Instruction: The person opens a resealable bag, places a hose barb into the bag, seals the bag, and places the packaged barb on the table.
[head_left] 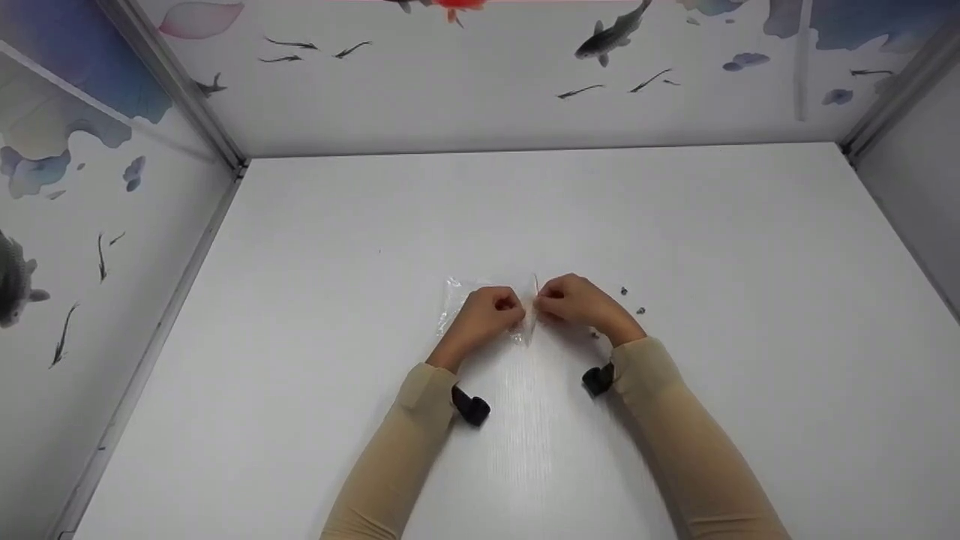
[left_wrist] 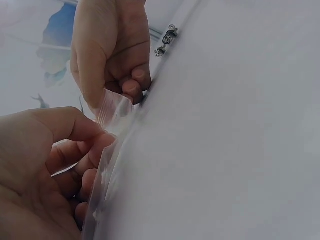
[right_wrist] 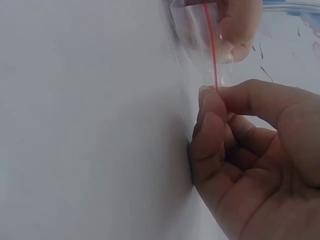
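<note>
Pinching the clear bag [head_left: 455, 296] near the middle of the table [head_left: 337, 337], the left hand [head_left: 481, 319] partly hides it. The right hand [head_left: 581, 301], at the left hand's 3 o'clock, pinches the bag's red-striped edge. Metal parts [head_left: 640, 310] at the right hand's 3 o'clock are too small to identify.

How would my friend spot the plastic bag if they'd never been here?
Start at the big white table and look near its middle, where the left hand and right hand nearly meet. They're pinching the plastic bag. Unlike the small grey metallic pieces nearby, it's see-through, with a red line.
</note>
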